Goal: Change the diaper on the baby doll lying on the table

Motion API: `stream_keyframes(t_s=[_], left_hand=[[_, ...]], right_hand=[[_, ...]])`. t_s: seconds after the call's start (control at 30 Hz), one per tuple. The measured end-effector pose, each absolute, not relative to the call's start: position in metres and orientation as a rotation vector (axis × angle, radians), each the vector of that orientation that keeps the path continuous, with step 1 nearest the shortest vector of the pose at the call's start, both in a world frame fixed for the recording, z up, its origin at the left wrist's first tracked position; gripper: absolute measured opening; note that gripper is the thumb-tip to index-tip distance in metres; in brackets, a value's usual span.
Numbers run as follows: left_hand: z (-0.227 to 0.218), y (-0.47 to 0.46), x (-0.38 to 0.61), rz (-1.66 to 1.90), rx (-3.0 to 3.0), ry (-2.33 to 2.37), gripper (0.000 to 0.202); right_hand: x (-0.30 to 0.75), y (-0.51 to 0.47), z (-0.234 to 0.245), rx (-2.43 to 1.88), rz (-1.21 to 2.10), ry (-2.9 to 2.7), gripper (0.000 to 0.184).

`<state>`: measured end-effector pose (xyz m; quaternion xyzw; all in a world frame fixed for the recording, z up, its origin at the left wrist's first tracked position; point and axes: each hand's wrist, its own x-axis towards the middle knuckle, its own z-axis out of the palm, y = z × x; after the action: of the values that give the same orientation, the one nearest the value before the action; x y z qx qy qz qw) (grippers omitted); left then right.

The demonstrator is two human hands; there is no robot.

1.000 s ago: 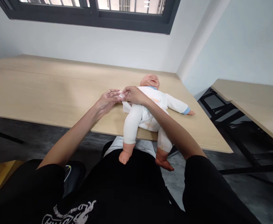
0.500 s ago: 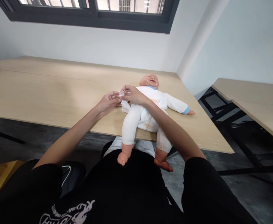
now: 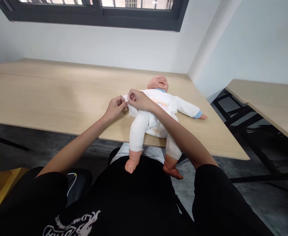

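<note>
A baby doll in white clothes with blue trim lies on its back, head away from me, lower legs hanging over the table's near edge. Around its hips is a white diaper with faint coloured print. At the doll's hip on the left of the view, my left hand is closed, thumb and fingertips pinching the outer end of the diaper's side flap. Fingers curled, my right hand grips the same flap just beside it. The fingertips nearly meet and hide the flap's end. My right forearm crosses over the doll's body.
The doll lies on a light wooden table that stretches far to the left. To the right stands a second wooden table with a black frame. A dark-framed window is in the wall behind. A yellow object sits low left.
My left hand has turned and its fingers have curled in more tightly at the flap. Less of the flap's end shows between my hands. The doll lies as before.
</note>
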<state>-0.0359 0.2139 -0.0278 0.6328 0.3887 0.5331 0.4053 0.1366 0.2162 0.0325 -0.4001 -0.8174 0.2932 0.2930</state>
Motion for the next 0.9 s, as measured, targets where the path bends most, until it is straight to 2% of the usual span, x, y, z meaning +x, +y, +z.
stream_keyframes(t_s=[0.27,0.43,0.57,0.67,0.8,0.9], left_hand=[[-0.038,0.222,-0.042,1.343,1.622,1.184,0.014],[-0.032,0.222,-0.044,1.323,1.482,1.170,0.013],[-0.027,0.219,-0.046,1.283,1.235,1.078,0.010],[-0.024,0.215,-0.046,1.260,1.123,0.944,0.015],[-0.023,0.212,-0.046,1.251,1.066,0.868,0.019],[-0.023,0.213,-0.047,1.242,1.023,0.857,0.018]], right_hand=[[0.144,0.222,0.034,-1.375,0.160,-2.195,0.020],[0.148,0.220,0.040,-1.514,-0.087,-2.209,0.032],[0.146,0.217,0.039,-1.450,-0.145,-2.494,0.026],[0.146,0.216,0.036,-1.407,-0.116,-2.649,0.019],[0.152,0.221,0.033,-1.387,-0.123,-2.641,0.028],[0.160,0.226,0.035,-1.399,-0.209,-2.614,0.022]])
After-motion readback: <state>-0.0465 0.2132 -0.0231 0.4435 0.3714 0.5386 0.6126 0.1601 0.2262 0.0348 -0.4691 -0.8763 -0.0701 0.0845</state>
